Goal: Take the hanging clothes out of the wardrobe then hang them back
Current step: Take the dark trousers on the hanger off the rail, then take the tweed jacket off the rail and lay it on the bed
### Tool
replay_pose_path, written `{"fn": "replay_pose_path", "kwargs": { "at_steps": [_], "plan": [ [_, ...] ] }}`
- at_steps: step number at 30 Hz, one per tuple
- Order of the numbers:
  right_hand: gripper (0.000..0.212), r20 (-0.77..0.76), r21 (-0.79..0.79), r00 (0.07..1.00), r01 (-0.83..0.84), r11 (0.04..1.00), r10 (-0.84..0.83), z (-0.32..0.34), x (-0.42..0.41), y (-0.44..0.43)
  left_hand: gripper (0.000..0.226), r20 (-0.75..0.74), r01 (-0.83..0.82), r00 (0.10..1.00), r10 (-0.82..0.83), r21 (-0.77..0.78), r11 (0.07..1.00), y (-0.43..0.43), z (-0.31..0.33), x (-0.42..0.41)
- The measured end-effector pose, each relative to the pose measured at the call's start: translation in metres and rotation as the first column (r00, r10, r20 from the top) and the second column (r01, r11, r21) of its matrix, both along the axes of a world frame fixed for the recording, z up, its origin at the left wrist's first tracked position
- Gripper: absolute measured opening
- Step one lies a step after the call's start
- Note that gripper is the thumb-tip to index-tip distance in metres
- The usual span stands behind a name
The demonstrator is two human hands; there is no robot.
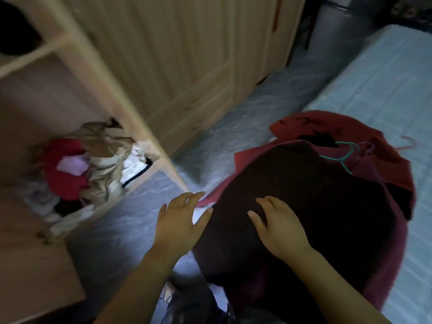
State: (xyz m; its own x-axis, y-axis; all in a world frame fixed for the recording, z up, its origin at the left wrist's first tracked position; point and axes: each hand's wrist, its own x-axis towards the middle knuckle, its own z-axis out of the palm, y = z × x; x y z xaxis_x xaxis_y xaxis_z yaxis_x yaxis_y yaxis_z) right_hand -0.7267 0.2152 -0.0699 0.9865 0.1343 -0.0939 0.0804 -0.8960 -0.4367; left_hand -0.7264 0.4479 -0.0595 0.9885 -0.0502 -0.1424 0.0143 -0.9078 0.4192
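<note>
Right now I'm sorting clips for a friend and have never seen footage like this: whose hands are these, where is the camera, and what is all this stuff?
One camera, worn on a person's head, looks down at their bare hands. The left hand and right hand are spread open, holding nothing. The right rests on a pile of dark clothes on the bed, with a green hanger showing. On the left stands the open wardrobe, crumpled clothes on its bottom shelf.

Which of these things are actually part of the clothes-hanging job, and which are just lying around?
Part of the job:
- heap of dark maroon and red clothes on the bed
- thin green wire hanger
- open pale wooden wardrobe
- left hand, right hand

Lying about:
- crumpled beige and red clothes on the wardrobe floor
- pale blue bedsheet
</note>
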Motion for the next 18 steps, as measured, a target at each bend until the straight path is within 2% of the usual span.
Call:
{"fn": "replay_pose_path", "kwargs": {
  "at_steps": [4, 8, 12, 15, 18],
  "plan": [
    [0.054, 0.046, 0.015, 0.981, -0.187, 0.982, 0.186, 0.016, 0.032, 0.11, 0.072, 0.005, -0.179, 0.984, 0.179, 0.01, 0.984, 0.102, 0.013, -0.014],
    [0.056, 0.11, 0.084, 0.935, -0.347, 0.934, 0.338, 0.045, 0.058, 0.241, 0.069, 0.084, -0.308, 0.948, 0.306, 0.008, 0.951, 0.216, 0.036, -0.021],
    [0.055, 0.235, 0.222, 0.876, -0.471, 0.854, 0.422, 0.1, 0.096, 0.371, 0.065, 0.253, -0.347, 0.917, 0.308, 0.124, 0.93, 0.329, 0.083, -0.008],
    [0.058, 0.369, 0.194, 0.786, -0.588, 0.785, 0.497, 0.147, 0.129, 0.453, 0.066, 0.363, -0.391, 0.883, 0.3, 0.213, 0.895, 0.404, 0.132, 0.013],
    [0.06, 0.5, 0.173, 0.712, -0.64, 0.749, 0.493, 0.194, 0.16, 0.518, 0.068, 0.453, -0.419, 0.847, 0.28, 0.242, 0.875, 0.461, 0.177, 0.038]
  ]
}}
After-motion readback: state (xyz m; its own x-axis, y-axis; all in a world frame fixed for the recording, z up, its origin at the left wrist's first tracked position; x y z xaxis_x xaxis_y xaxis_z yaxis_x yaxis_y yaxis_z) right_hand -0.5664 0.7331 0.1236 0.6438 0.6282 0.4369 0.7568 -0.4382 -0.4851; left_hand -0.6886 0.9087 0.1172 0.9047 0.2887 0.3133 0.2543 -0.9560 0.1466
